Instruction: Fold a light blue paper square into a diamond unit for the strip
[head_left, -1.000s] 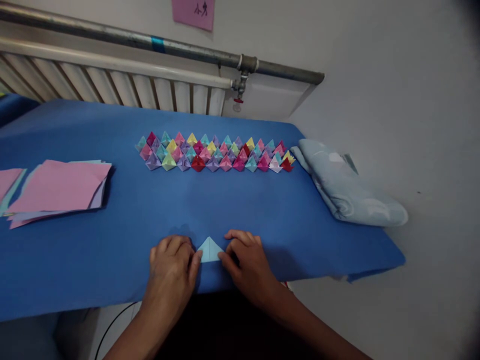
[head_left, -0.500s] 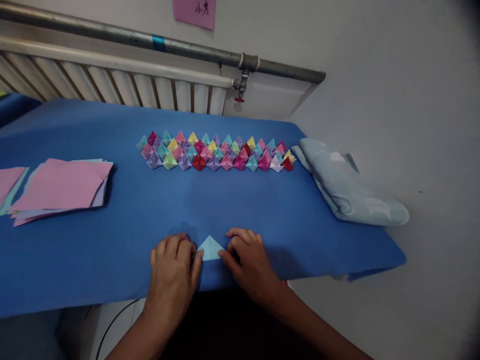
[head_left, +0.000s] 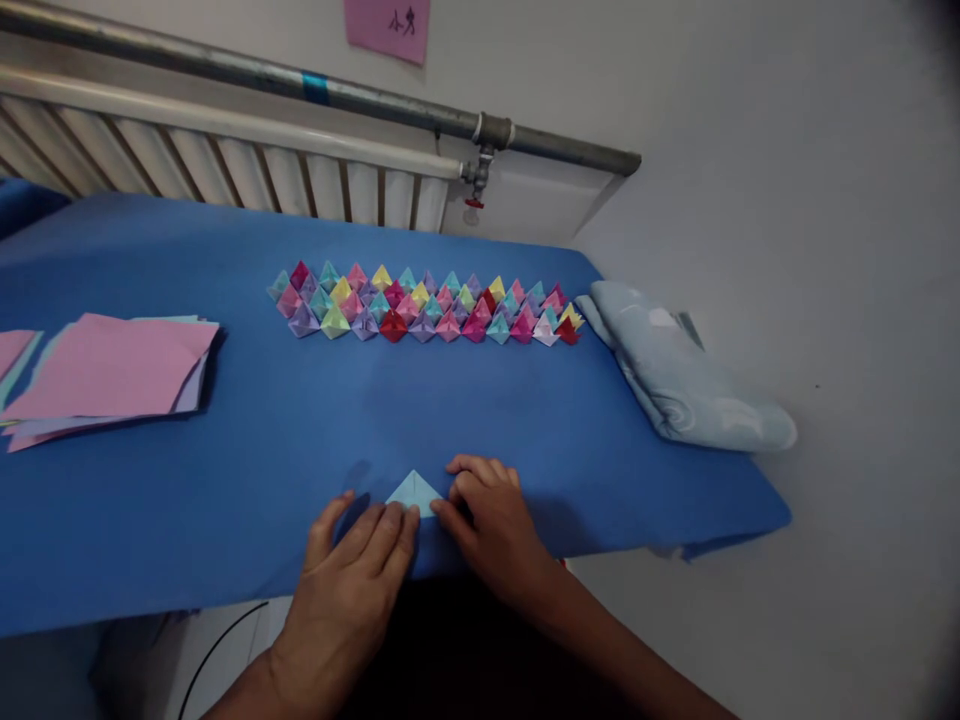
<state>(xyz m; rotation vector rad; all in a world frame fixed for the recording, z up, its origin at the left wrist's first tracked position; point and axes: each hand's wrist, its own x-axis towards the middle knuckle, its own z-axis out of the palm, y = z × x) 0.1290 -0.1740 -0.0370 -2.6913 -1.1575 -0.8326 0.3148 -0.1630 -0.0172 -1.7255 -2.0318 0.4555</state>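
Note:
A small light-blue paper (head_left: 414, 492), folded to a triangle with its point away from me, lies flat near the front edge of the blue-covered table. A crease runs down its middle. My left hand (head_left: 349, 575) rests its stretched fingertips on the paper's lower left edge, with one outer finger raised off to the side. At the right corner, the thumb of my right hand (head_left: 491, 520) pins the paper down, its other fingers curled beside it. Fingers cover part of the paper's lower edge.
Several rows of colourful folded paper pieces (head_left: 424, 325) stand farther back. To the left lies a stack of paper sheets (head_left: 112, 365), pink on top. A folded pale-blue cloth (head_left: 675, 370) sits at the right edge. A radiator (head_left: 247, 165) and metal pipe (head_left: 397, 108) run behind.
My left hand has shifted from the paper's left corner to its lower edge, and its fingers have spread out. My right hand stays at the right corner. The view has moved slightly.

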